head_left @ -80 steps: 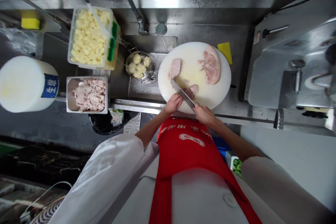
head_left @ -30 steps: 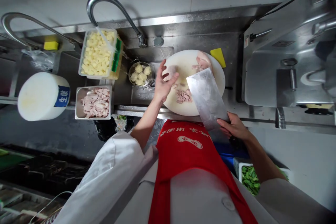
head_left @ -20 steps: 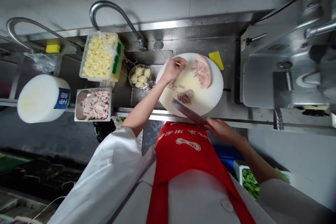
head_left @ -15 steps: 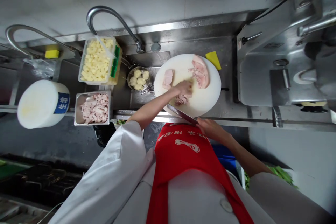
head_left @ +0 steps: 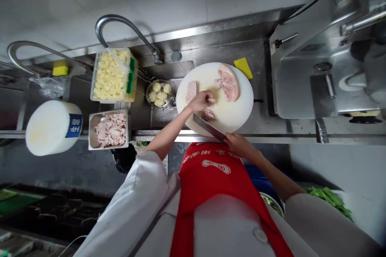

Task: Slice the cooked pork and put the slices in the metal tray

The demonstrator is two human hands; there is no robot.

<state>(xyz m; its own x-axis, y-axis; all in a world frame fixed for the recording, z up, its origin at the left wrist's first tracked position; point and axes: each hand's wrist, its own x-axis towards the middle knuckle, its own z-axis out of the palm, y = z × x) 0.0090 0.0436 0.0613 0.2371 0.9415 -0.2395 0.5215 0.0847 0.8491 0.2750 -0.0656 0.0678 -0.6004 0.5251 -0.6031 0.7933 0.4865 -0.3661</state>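
In the middle of the frame, the person's left hand [head_left: 201, 101] is above the board [head_left: 229, 115], fingers closed around a small pale scrap [head_left: 212, 100]. The right hand [head_left: 237, 143], lower and to the right, grips the knife [head_left: 209, 127], whose blade slants up and left over the board's near edge. Sliced meat [head_left: 208, 115] lies just beyond the blade, below the left hand. On the board's left side sits a block [head_left: 191, 90]; on its upper right, a larger slab [head_left: 228, 82]. Left of centre, a steel tray [head_left: 91, 132] holds more cut meat, below a tub [head_left: 94, 73] of pale cubes.
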